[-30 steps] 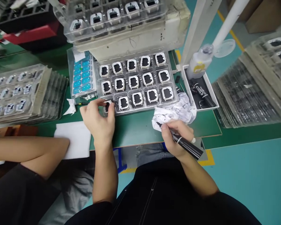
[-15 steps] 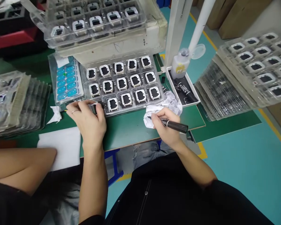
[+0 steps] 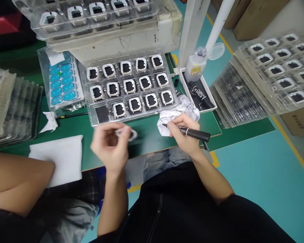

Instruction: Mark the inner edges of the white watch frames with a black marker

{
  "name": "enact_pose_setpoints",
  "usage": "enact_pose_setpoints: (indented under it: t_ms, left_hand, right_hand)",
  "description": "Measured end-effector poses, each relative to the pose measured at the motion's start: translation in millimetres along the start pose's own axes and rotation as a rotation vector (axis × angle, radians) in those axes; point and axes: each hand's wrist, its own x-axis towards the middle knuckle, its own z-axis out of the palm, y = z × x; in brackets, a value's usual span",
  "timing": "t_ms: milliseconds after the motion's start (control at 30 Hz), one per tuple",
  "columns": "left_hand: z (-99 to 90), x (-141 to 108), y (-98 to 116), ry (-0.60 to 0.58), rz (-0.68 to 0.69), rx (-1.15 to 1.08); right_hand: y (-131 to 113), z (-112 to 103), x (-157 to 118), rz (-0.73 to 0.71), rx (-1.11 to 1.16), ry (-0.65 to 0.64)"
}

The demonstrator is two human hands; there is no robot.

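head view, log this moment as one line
left hand: pinching white rounded-square frame | right hand: holding black cylindrical marker near crumpled white cloth | clear plastic tray: holds rows of white frames

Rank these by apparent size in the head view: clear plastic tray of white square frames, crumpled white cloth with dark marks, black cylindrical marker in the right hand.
1. Clear plastic tray
2. Crumpled white cloth, partly hidden
3. Black cylindrical marker, partly covered by the right hand

The green bench [image 3: 147, 132] carries a clear tray [image 3: 117, 100], crumpled cloth [image 3: 166, 116], white box [image 3: 208, 110] and white pad [image 3: 66, 155].
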Motion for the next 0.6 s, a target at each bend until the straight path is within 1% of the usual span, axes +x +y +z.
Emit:
enact_pose_setpoints:
  t_ms: [33,100,133,167,267,367,433,533,567,600]
  left_hand:
    - [5.7,-9.0,5.5,-0.131,-0.052,0.008]
    - [12.9,-22.0,13.8,-0.351,-0.069,0.114]
    - [14.1,-25.4,16.5,-0.427,-0.058,0.182]
    - [13.5,-27.0,18.1,-0.466,-0.041,0.24]
    - [4.7,-24.6,19.4,-0.512,-0.025,0.32]
    - [-5.3,-19.8,19.8,-0.632,-0.001,0.327]
    - [-7.8,-17.2,20.3,-0.697,0.01,0.29]
    - [-6.4,-14.6,19.7,-0.684,-0.015,0.206]
    - [-5.7,-14.3,19.2,-0.663,-0.027,0.186]
    - [-5.0,-14.2,18.9,-0.639,-0.038,0.17]
  right_hand:
    - [-0.7,-0.7,-0.5,0.001,-0.014,-0.007]
    - [-3.0,-2.4,-1.1,0.007,-0.045,-0.025]
    - [-4.4,-3.2,-1.2,0.004,-0.059,-0.034]
    - [-5.7,-4.0,-1.3,-0.002,-0.073,-0.038]
    - [-8.6,-5.8,-2.7,-0.017,-0.12,-0.031]
    - [-8.9,-7.1,-6.5,-0.05,-0.161,-0.012]
    - [-7.8,-8.5,-9.8,-0.102,-0.177,0.028]
    - [-6.3,-12.7,-13.5,-0.172,-0.202,0.131]
    - [-6.5,-14.3,-14.2,-0.185,-0.199,0.145]
    - [-7.6,-15.6,-14.9,-0.182,-0.186,0.128]
